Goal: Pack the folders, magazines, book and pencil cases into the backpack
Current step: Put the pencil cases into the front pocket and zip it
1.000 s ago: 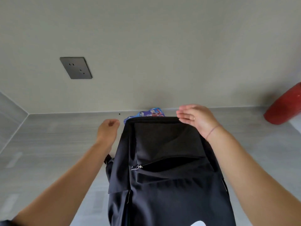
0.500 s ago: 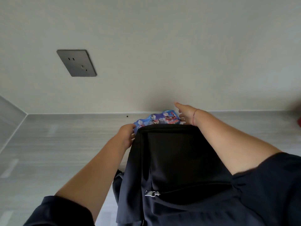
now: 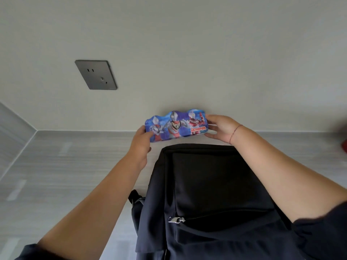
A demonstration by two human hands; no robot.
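The grey wood-grain surface [image 3: 65, 166] runs back to a plain beige wall [image 3: 187, 53] and meets it in a straight seam just behind the hands. A grey side panel closes it at far left. Left of the black fabric backpack [image 3: 216, 184] the surface stretches wide; on the right the forearm hides most of it. The glossy blue pencil case [image 3: 176, 128], wavy along its top edge and printed with hero figures, is held in the air nearly level, above and just behind the backpack's top edge and close to the wall. The left hand [image 3: 140, 145] grips its left end, fingers [image 3: 143, 130] curled round the short edge. The right hand [image 3: 222, 129] pinches its right end, fingers [image 3: 213, 117] above and thumb below. A dark grey wall socket [image 3: 96, 74] sits high at left. A silver zip pull [image 3: 176, 219] lies at the backpack's front pocket, a black strap [image 3: 136, 198] pokes out at its left side, and a red object [image 3: 344, 145] is cut off by the right edge.
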